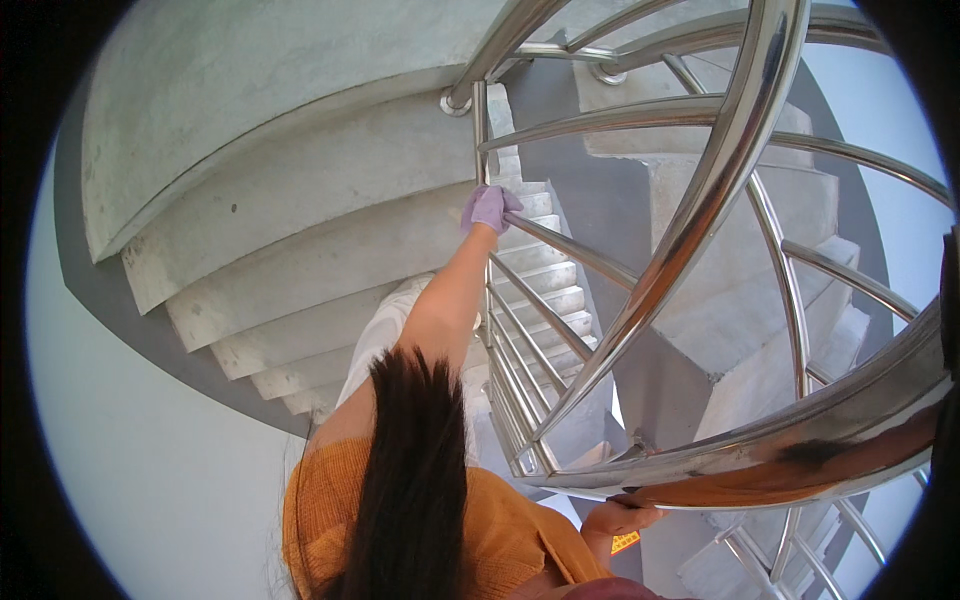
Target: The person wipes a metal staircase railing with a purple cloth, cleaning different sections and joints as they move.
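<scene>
My left hand [487, 210], at the end of my outstretched arm, is closed around a lilac cloth [495, 199], which hides most of the fingers. The cloth lies against a thin upright metal post [481, 135] of the stair railing, where a slanting metal bar [570, 249] meets it. Low in the view, my right hand [626, 517] grips the wide, shiny metal handrail [720, 480] from its near side; part of its fingers is hidden under the rail.
Concrete steps [300, 195] curve down on the left beside a pale wall [150, 450]. More flights [555, 277] show through the railing bars. A large curved handrail [675, 225] crosses the right side. A yellow printed thing [625, 541] shows by my right wrist.
</scene>
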`<state>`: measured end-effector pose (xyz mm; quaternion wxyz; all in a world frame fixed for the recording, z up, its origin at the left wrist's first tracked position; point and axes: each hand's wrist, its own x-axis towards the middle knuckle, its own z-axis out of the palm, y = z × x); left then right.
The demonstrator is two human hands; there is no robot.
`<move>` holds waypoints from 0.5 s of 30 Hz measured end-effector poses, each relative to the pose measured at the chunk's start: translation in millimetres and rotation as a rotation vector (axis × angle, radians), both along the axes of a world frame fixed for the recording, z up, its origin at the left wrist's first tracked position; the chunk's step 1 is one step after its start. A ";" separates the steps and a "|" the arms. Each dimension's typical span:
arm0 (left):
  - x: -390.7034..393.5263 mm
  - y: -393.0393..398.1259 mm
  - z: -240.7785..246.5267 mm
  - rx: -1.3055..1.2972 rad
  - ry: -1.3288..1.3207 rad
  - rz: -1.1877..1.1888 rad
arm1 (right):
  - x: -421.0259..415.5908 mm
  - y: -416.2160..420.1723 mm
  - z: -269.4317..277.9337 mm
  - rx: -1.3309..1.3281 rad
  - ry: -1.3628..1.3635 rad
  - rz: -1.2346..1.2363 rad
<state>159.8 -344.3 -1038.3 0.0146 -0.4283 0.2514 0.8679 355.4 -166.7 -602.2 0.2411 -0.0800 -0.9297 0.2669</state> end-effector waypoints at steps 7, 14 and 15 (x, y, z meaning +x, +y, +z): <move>4.2 13.4 84.2 -1.070 0.456 -0.172 | 13.8 19.3 -3.2 0.037 -0.038 0.036; 20.2 0.0 314.7 -0.635 0.306 -0.225 | 15.3 37.4 -7.0 -0.167 -0.170 0.099; 24.2 -7.5 329.0 -0.557 0.328 -0.213 | 11.5 29.7 -4.5 -0.163 -0.152 0.125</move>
